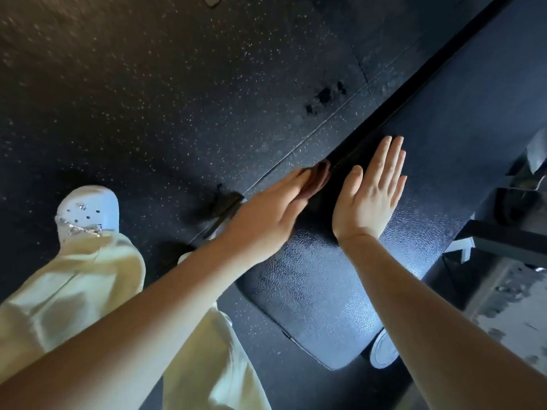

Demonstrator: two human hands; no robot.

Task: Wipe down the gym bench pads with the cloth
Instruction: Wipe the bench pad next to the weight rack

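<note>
The black textured bench pad (pixel 319 291) runs from the lower middle up to the upper right. My right hand (pixel 371 196) lies flat on its top, fingers straight and together. My left hand (pixel 266 211) reaches along the pad's left side edge with straight fingers pressing a small brown cloth (pixel 318 177) against that edge. Most of the cloth is hidden under my fingers.
Speckled black rubber floor (pixel 177 99) fills the left and top. My leg in pale trousers and a white clog (pixel 88 211) stand at the left. Bench frame parts (pixel 503 241) and a round white end cap (pixel 384 349) sit at the right and below the pad.
</note>
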